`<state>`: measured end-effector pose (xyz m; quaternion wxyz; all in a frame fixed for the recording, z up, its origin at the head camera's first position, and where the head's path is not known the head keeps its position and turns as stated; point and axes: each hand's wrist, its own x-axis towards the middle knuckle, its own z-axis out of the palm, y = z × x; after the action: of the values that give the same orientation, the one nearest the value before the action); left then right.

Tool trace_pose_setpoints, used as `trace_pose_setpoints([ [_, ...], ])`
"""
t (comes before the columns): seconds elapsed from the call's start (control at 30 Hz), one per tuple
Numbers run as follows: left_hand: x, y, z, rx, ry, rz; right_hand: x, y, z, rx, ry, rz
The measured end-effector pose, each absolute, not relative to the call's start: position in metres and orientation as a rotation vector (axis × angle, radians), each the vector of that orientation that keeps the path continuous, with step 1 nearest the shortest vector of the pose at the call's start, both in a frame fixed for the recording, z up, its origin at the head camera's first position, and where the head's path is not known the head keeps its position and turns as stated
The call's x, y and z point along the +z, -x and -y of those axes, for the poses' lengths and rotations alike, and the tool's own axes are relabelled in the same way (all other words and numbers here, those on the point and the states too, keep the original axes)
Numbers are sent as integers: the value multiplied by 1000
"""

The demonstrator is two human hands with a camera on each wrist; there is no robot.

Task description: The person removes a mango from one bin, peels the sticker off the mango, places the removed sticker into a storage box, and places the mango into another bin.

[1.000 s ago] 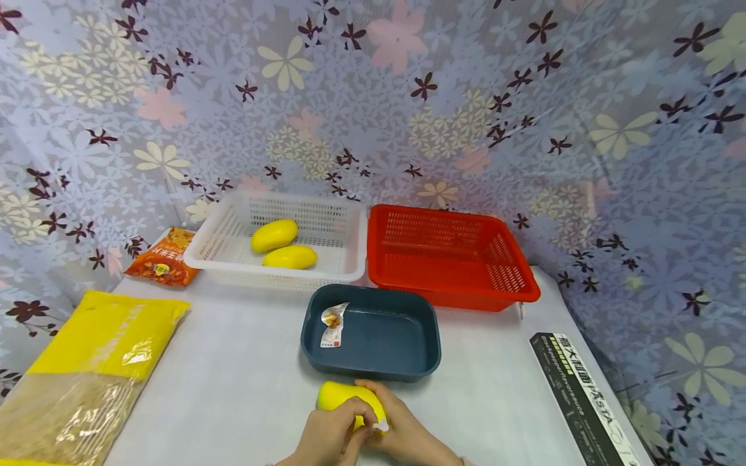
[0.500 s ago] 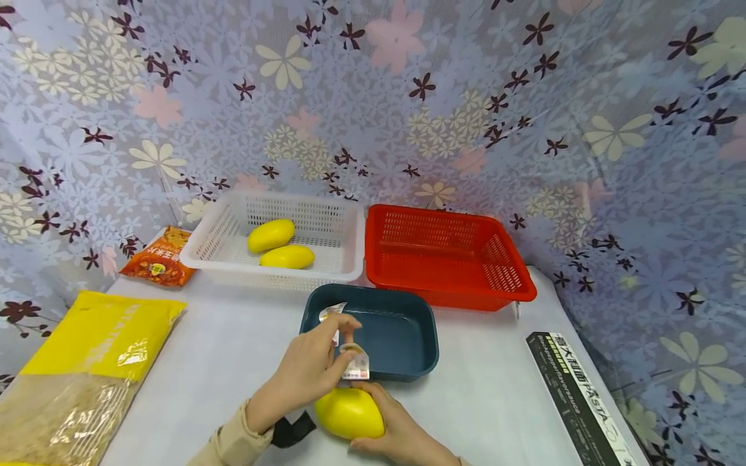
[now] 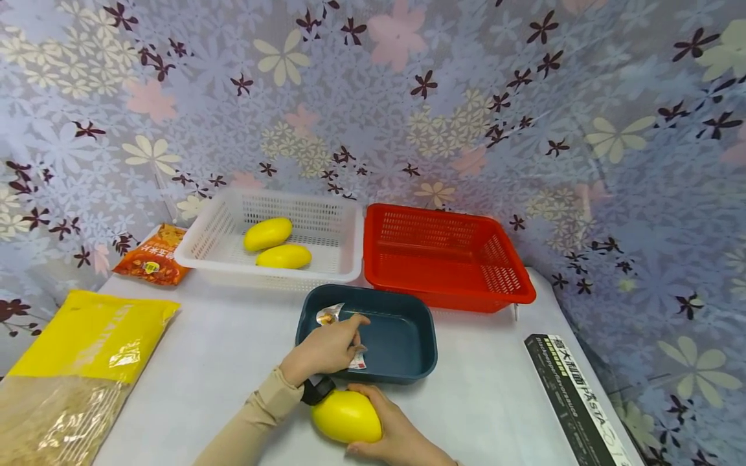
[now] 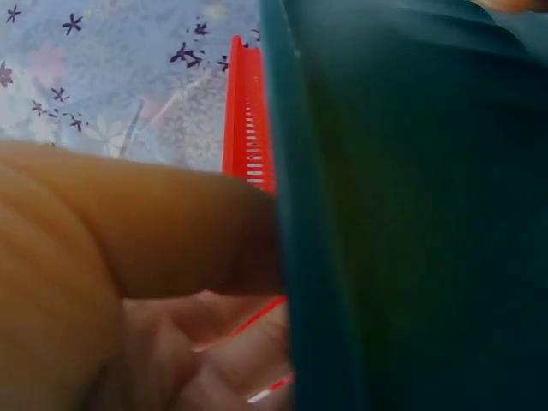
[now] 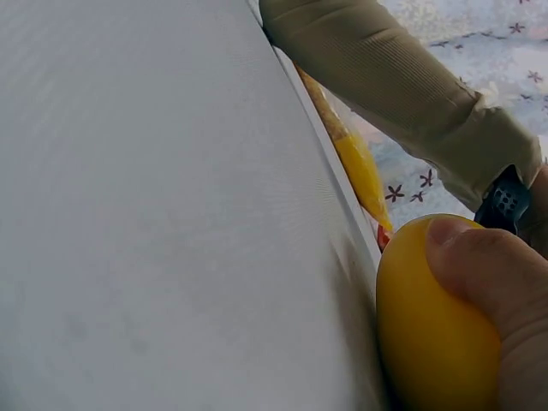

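Observation:
My right hand [image 3: 392, 435] grips a yellow mango [image 3: 345, 416] on the white table, near the front edge; the right wrist view shows the thumb [image 5: 479, 257] pressed on the mango [image 5: 432, 342]. My left hand [image 3: 332, 346] reaches over the near rim of a dark blue tray [image 3: 428, 336] and pinches a small white sticker [image 3: 357, 361] that hangs just inside it. Another sticker [image 3: 329, 314] lies in the tray's far left corner. In the left wrist view the tray wall [image 4: 411, 214] fills the frame beside my fingers [image 4: 128, 257].
A white basket [image 3: 192, 249] with two mangoes [image 3: 267, 233] stands at the back, a red basket [image 3: 513, 288] beside it. An orange snack packet [image 3: 153, 263] and a big yellow bag [image 3: 81, 349] lie at the left. A black pasta box [image 3: 574, 401] lies at the right.
My left hand peeled the sticker off the mango and carried it forward over the blue tray. The right hand keeps the mango on the table, now turned smooth side up.

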<state>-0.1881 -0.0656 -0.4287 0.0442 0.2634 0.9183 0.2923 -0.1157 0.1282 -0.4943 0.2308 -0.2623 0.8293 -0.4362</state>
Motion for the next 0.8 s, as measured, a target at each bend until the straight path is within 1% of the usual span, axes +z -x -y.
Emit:
trace_pose_setpoints([
  [0.3, -435, 191, 63, 962, -787, -2678, -493, 114, -129, -1187, 719, -2293],
  [0.57, -440, 192, 59, 929, -770, -2661, -493, 115, -130, -1174, 718, -2302],
  [0.8, -443, 192, 60, 1005, -837, -2667, -491, 115, -131, -1196, 699, -2269],
])
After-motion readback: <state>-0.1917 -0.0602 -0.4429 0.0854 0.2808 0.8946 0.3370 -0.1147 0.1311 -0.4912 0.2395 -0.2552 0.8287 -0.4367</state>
